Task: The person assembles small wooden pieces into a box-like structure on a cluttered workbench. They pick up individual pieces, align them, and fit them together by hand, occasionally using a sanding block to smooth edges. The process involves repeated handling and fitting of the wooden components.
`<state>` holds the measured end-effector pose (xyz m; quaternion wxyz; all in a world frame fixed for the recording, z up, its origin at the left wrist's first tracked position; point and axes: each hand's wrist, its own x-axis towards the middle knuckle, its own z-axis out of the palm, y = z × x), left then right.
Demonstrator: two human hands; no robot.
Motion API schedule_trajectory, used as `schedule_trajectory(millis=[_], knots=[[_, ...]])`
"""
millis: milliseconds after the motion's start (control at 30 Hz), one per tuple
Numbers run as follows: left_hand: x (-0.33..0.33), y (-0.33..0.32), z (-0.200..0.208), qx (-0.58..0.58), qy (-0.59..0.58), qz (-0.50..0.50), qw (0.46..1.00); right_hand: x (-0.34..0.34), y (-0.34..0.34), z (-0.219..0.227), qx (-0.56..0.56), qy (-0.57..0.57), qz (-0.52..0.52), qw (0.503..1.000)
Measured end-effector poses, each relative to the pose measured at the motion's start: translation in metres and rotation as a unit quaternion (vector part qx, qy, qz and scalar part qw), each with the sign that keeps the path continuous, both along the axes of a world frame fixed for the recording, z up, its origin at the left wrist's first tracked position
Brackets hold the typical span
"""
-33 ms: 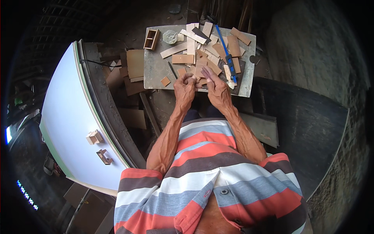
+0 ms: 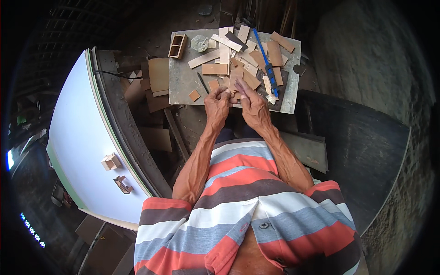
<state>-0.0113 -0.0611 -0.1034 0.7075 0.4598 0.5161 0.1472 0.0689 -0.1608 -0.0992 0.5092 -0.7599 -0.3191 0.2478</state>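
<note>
Apparently no legible lettering, labels or numbers in this dim view.

Wood pieces (image 2: 214, 69) — on the worktop (image 2: 182, 75)

— What lies on the grey worktop (image 2: 184, 75)?
— A two-compartment wooden box (image 2: 183, 46) at the far left corner, a crumpled pale wad (image 2: 199, 43) near it, thin wooden offcuts (image 2: 224, 50) heaped across the middle
— Nearer the front?
— A slim dark rod (image 2: 202, 83) and a small square wood chip (image 2: 194, 95)
— And the white-topped panel (image 2: 82, 133)?
— Two small wooden frames (image 2: 111, 161), near each other, one pale, one brown
</note>
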Motion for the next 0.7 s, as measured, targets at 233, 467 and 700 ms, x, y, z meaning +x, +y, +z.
schedule_trajectory(millis=[233,467,700], knots=[[0.007,0.001,-0.016,0.004,0.01,-0.021,1.0,-0.007,-0.008,0.011,-0.109,-0.053,0.056,0.991],[0.007,-0.005,-0.015,0.036,0.061,-0.053,0.996,-0.013,-0.016,-0.001,-0.157,-0.086,0.087,0.98],[0.002,-0.012,-0.022,0.047,-0.001,-0.077,0.996,0.018,-0.001,0.001,-0.311,0.058,0.123,0.941]])
